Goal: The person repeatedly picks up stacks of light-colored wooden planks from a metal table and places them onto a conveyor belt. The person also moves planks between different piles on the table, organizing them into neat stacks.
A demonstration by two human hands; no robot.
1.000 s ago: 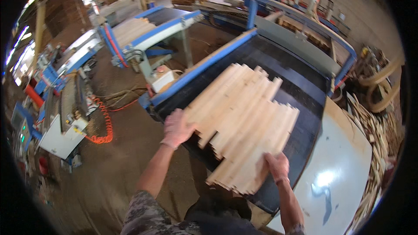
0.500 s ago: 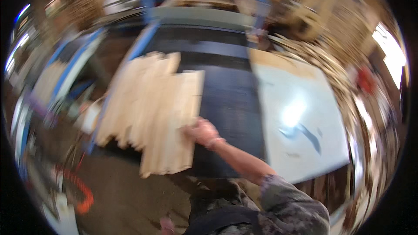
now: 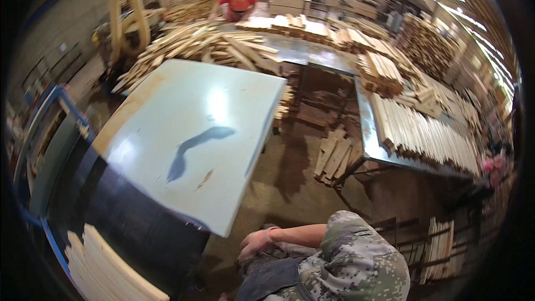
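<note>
One hand (image 3: 257, 242), seemingly the right, rests empty with fingers (image 3: 245, 252) loosely curled at the person's waist, while the pale wooden slats (image 3: 108, 270) lie well to their left on the black belt (image 3: 128, 217), long axes running diagonally away.

One view only: the head camera sat high and looked down and to the person's right, across the far corner of a pale blue table (image 3: 195, 134) that filled the left and middle. Its near edge met a black conveyor belt (image 3: 122, 217) at lower left. The person's camouflage sleeve (image 3: 356, 256) lay closest, at the bottom edge. Beyond the table's far edge the view reached a metal bench (image 3: 368, 134) and heaps of wooden slats (image 3: 212, 44), distant and small. Straight edges bowed toward the dark rim.
</note>
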